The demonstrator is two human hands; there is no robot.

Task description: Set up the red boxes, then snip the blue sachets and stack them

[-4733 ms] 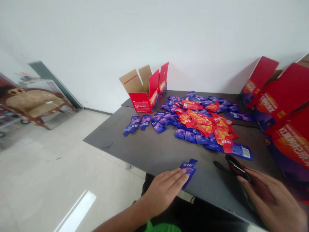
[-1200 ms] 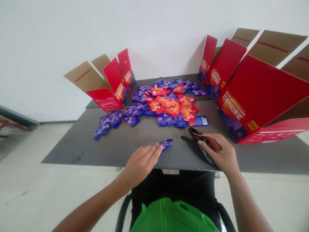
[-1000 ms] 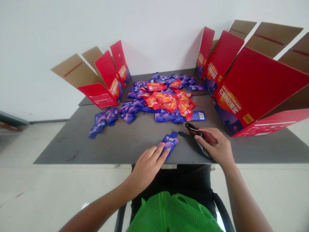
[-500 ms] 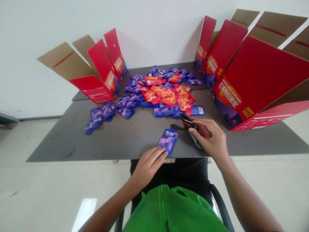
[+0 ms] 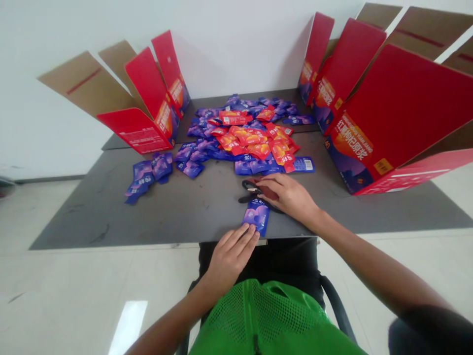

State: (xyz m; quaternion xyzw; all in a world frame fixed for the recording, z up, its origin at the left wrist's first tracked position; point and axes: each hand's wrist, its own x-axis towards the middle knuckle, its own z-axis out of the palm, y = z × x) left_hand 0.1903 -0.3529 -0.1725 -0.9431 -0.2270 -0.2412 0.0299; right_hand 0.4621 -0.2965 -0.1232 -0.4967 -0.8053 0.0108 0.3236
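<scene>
Our left hand lies open and gripping nothing, its fingertips touching the lower edge of a purple sachet that sits flat near the front edge of the dark grey table. Our right hand rests over black-handled scissors just beside that sachet, fingers extended; we cannot tell whether it is clenching them. Ahead of us spreads a heap of purple and red sachets, a smaller cluster of purple sachets lies to its left, and opened red cartons stand on either side.
</scene>
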